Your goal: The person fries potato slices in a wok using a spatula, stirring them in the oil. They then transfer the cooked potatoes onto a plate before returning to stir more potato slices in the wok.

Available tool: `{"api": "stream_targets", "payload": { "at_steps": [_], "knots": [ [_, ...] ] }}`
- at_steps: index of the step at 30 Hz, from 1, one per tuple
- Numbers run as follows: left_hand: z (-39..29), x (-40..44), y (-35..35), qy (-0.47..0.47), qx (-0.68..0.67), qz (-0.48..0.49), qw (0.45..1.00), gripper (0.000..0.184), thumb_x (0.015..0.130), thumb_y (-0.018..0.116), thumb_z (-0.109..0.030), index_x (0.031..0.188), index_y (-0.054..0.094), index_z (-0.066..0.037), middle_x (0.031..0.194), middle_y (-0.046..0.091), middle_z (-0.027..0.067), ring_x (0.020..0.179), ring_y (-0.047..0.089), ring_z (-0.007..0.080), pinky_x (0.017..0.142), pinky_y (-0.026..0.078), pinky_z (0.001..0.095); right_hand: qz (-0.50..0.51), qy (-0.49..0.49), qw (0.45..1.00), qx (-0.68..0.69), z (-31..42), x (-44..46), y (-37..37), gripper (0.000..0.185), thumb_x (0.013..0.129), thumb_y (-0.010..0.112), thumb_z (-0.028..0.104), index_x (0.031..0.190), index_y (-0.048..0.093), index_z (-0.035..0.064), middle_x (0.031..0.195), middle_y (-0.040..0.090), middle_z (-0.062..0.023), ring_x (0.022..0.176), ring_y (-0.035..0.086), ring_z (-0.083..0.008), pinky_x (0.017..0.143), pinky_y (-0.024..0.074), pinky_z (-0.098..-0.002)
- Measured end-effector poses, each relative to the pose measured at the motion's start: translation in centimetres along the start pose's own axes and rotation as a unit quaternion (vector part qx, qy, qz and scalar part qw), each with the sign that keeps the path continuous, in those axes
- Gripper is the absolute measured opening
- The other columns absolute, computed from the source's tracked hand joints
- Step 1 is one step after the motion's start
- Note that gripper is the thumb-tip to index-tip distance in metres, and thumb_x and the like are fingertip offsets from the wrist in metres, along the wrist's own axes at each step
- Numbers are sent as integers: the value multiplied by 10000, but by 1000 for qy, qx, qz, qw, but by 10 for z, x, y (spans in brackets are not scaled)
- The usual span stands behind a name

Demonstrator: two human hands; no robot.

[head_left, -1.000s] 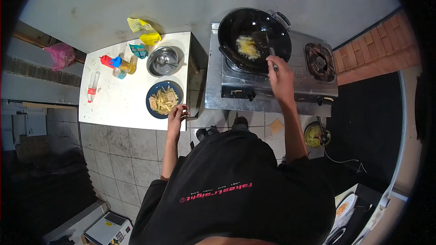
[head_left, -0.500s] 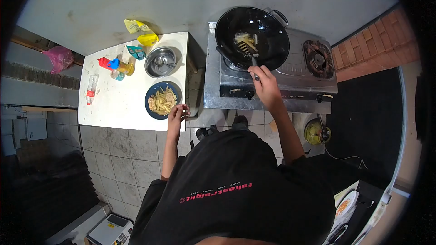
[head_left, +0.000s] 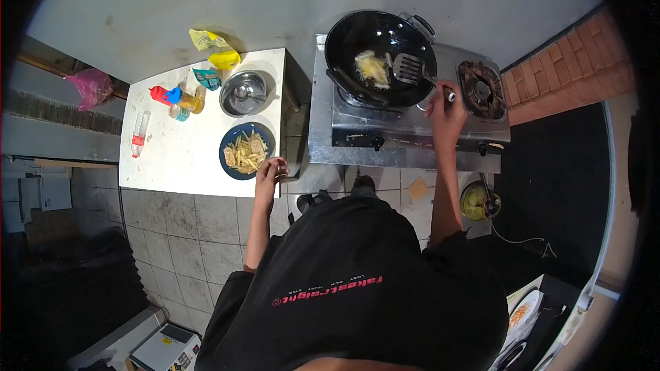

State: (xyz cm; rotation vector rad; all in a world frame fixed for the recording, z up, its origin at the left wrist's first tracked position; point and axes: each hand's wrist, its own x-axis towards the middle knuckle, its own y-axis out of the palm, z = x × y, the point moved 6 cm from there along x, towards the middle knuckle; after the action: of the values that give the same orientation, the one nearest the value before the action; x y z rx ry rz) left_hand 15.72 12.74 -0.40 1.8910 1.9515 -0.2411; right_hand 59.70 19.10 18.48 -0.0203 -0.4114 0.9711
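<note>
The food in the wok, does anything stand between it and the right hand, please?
The wok's rim stands between the right hand and the food, but the spatula it holds reaches over it; nothing visible separates blade and food.

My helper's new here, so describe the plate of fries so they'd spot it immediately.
Find the white table left of the silvery metal gas stove. Near its front right corner, by the person's left hand, sits a round dark-blue plate of pale yellow fries. The shiny steel bowl beyond holds only a ladle.
</note>
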Motion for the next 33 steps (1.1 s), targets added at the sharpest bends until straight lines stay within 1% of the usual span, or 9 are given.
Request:
{"api": "stream_targets", "payload": {
  "at_steps": [7,13,16,18,19,24,27,30,33],
  "knots": [
    [-10,-3,10,-3,12,3,1000,246,1053,492,-251,1143,626,-66,1070,660,59,928,663,165,818,515,293,-10,24,1000,8,-3,9,-4,130,1017,580,127,1081,632,26,702,630,-41,576,593,-65,486,472,-248],
    [-6,-2,6,5,9,11,1000,255,1055,486,-247,1151,619,-52,1072,660,66,923,660,165,817,516,292,38,-1,999,-4,1,15,11,137,1014,574,112,1101,622,19,719,627,-43,587,601,-72,501,473,-245],
    [-8,-6,5,2,3,-3,1000,266,1053,493,-251,1164,616,-43,1073,659,76,923,661,171,822,520,298,77,8,997,-10,6,7,23,133,1003,570,86,1107,617,17,789,637,-55,610,593,-74,521,476,-244],
    [-7,-7,5,0,1,-7,1000,271,1051,497,-253,1168,615,-39,1074,660,80,924,661,174,825,523,302,116,-1,993,20,9,-6,35,130,992,568,65,1106,615,23,872,640,-64,626,574,-77,542,479,-242],
    [-7,-7,4,-1,0,-10,1000,276,1050,501,-255,1172,614,-35,1075,660,83,924,661,176,828,525,306,139,26,990,1,12,-12,42,120,991,568,60,1099,613,33,946,638,-64,640,562,-85,560,484,-246],
    [-7,-8,5,-3,6,-12,1000,283,1048,505,-266,1169,614,-34,1078,660,81,925,662,177,827,523,305,190,-8,982,-6,17,-39,64,109,989,559,47,1086,608,40,930,608,-77,637,566,-114,576,487,-264],
    [-8,-9,5,-2,6,-11,1000,283,1048,507,-268,1166,616,-36,1076,660,77,924,661,177,826,522,304,226,-43,973,-22,22,-47,68,179,943,531,-34,1095,603,26,901,552,-115,662,568,-186,628,494,-307],
    [-6,-8,4,0,4,-9,1000,280,1046,510,-269,1163,619,-39,1074,659,73,922,661,175,825,521,301,232,-70,970,-23,20,-49,67,208,926,511,-61,1095,600,21,921,551,-122,687,571,-195,636,498,-310],
    [-3,-6,3,2,4,-6,1000,276,1045,512,-267,1161,621,-42,1072,659,71,920,661,173,824,520,300,229,-60,971,-30,16,-47,64,207,926,512,-61,1091,606,21,933,552,-121,718,584,-195,652,507,-308]
  ]
}}
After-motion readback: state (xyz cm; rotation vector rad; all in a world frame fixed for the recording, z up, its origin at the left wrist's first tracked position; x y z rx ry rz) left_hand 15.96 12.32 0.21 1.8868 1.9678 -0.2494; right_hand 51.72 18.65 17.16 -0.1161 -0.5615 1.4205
